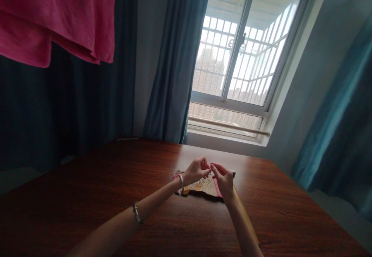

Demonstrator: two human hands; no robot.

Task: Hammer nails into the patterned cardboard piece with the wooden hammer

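My left hand (198, 171) and my right hand (223, 177) meet fingertip to fingertip above the table. Both are closed in a pinch; whatever lies between the fingers is too small to make out. Directly beneath them a flat piece with a cream, speckled middle and pink ends (205, 186) rests on the wood, partly covered by the hands. Its material is unclear. A long yellow strip (246, 217) runs along the outer side of my right forearm, half hidden by it. Bracelets (181, 185) circle my left wrist and forearm.
The brown wooden table (130, 218) extends to both sides. Behind it hang blue curtains (174, 63) next to a barred window (232, 55) with a rail (229, 126) across its lower part. A pink cloth (72, 16) hangs at upper left.
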